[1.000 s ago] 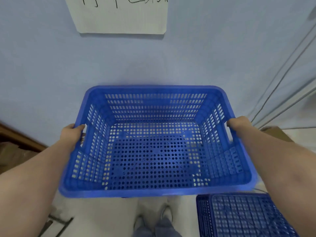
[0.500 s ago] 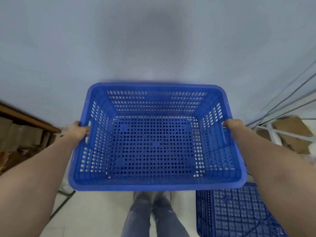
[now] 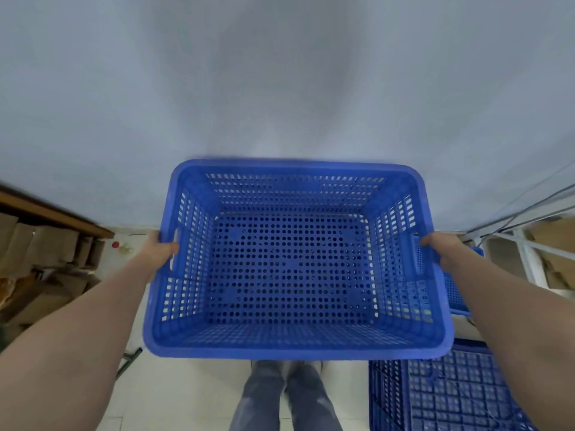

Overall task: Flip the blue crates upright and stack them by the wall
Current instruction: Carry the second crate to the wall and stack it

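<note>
I hold a blue perforated crate (image 3: 292,269) upright in the air, open side up, close to the pale wall (image 3: 280,88). My left hand (image 3: 157,255) grips its left handle slot and my right hand (image 3: 441,250) grips the right one. An upturned blue crate (image 3: 448,393), bottom side up, sits on the floor at the lower right. Part of another blue crate (image 3: 455,290) shows behind my right forearm.
Cardboard boxes (image 3: 40,265) under a brown shelf edge stand at the left. A white metal frame (image 3: 529,253) with cardboard and grey cables is at the right. My legs and the pale tiled floor (image 3: 186,387) are below the crate.
The held crate has come lower and nearer the wall's foot as the view tipped down. The paper sign on the wall has left the view, and more floor shows.
</note>
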